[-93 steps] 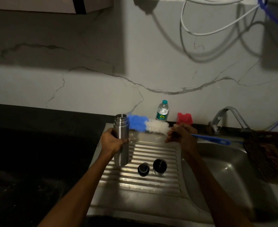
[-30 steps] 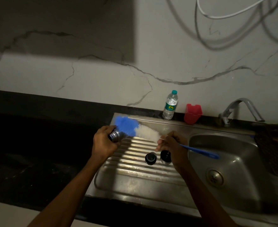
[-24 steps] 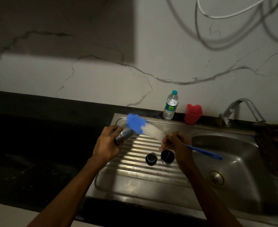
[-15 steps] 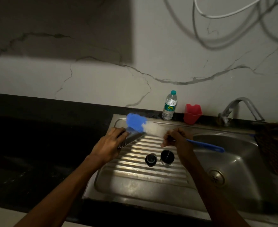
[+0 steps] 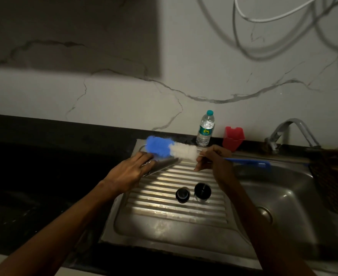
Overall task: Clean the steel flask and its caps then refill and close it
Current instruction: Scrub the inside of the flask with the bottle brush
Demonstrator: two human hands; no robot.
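Above the caps, the left hand, fingers wrapped on the tilted flask, should hold steady while the right hand, fingers pinching the brush, aims bristles into its mouth.

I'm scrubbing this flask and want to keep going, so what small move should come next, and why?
Probably draw the bottle brush along the steel flask in another stroke. The left hand holds the flask tilted over the ribbed drainboard, and the right hand holds the brush with its bristles against the flask's outside.
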